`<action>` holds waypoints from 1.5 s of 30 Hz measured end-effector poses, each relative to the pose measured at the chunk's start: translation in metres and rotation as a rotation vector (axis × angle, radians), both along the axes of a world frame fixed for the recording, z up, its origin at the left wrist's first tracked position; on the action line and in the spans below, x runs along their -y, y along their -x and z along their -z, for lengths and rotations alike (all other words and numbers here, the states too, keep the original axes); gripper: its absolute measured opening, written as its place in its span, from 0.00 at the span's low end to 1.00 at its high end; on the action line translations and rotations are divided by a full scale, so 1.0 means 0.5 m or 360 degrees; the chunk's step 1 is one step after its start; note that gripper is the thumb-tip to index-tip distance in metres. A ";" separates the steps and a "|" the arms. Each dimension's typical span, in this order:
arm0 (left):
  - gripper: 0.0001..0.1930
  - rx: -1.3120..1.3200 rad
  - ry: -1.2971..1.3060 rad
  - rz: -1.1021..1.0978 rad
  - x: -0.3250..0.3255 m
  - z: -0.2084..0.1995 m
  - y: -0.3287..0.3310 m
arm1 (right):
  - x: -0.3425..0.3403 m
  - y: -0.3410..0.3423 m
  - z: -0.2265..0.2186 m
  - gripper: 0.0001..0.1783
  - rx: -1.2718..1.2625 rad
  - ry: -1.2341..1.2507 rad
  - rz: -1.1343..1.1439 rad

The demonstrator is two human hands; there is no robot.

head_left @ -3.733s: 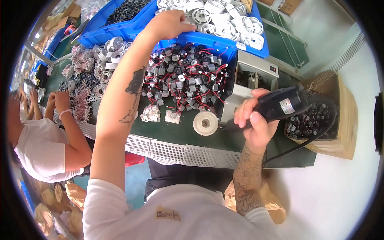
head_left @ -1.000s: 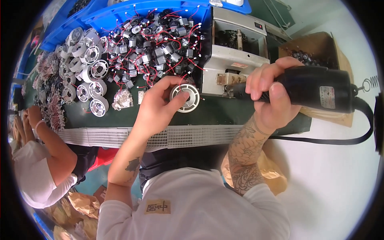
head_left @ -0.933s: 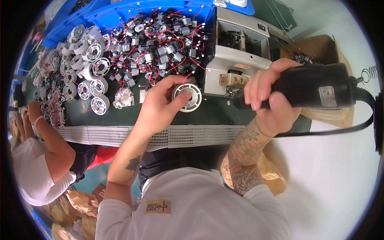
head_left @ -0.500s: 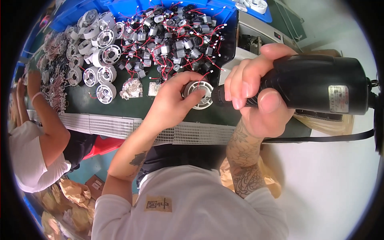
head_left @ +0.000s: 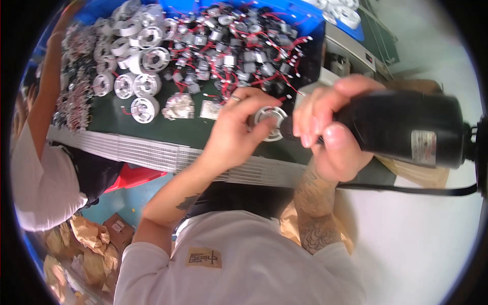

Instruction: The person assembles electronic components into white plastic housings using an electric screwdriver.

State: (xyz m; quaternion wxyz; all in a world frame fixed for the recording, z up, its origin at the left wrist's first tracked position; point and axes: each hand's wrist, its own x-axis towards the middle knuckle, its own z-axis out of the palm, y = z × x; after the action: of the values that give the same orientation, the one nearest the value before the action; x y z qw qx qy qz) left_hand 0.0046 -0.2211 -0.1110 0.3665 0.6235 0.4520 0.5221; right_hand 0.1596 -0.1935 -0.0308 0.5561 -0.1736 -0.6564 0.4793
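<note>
My left hand [head_left: 235, 129] is closed on a round white plastic housing [head_left: 269, 110] with a slotted rim, its thumb across the face. In my right hand [head_left: 335, 134] is a thick black electric screwdriver [head_left: 401, 124], lying nearly level with its nose pointing left. The nose is at the right side of the housing; blur and my fingers hide whether the bit touches a screw. Just left of the housing, two crumpled silvery pieces, one a lump [head_left: 179, 107] and one a flat patch [head_left: 210, 110], rest on the green tabletop [head_left: 170, 131].
Small motors with red wires [head_left: 229, 61] pile up behind my hands. White housings [head_left: 145, 84] and bundled wires [head_left: 76, 101] lie to the left. A perforated grey strip [head_left: 147, 151] edges the table. A co-worker's arm [head_left: 47, 94] reaches in at far left. The screwdriver's cord trails right.
The view has shifted, so the table things sit a little further right. The co-worker's arm has stretched farther away. My hands keep hold of the housing and screwdriver.
</note>
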 end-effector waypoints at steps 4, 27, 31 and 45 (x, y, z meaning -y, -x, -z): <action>0.10 -0.0072 -0.0238 -0.0149 0.004 0.015 -0.011 | 0.006 0.014 0.008 0.28 -0.0122 -0.0086 -0.0012; 0.26 -0.1601 0.0033 -0.0791 -0.427 -0.202 0.183 | -0.009 -0.057 0.050 0.32 -0.0617 0.0483 -0.0136; 0.21 -0.1390 0.0461 -0.0930 -0.497 -0.204 0.086 | -0.011 -0.078 0.060 0.32 -0.0538 0.0363 -0.0040; 0.14 -0.0533 -0.0612 -0.0370 -0.120 -0.194 0.033 | -0.008 -0.086 0.052 0.34 -0.0428 0.0257 0.0030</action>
State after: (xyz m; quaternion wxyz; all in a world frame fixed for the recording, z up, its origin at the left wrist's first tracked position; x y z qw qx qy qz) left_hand -0.0118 -0.1612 -0.0140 0.0994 0.7030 0.4675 0.5266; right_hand 0.2028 -0.1897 -0.0569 0.6277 -0.1583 -0.5338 0.5441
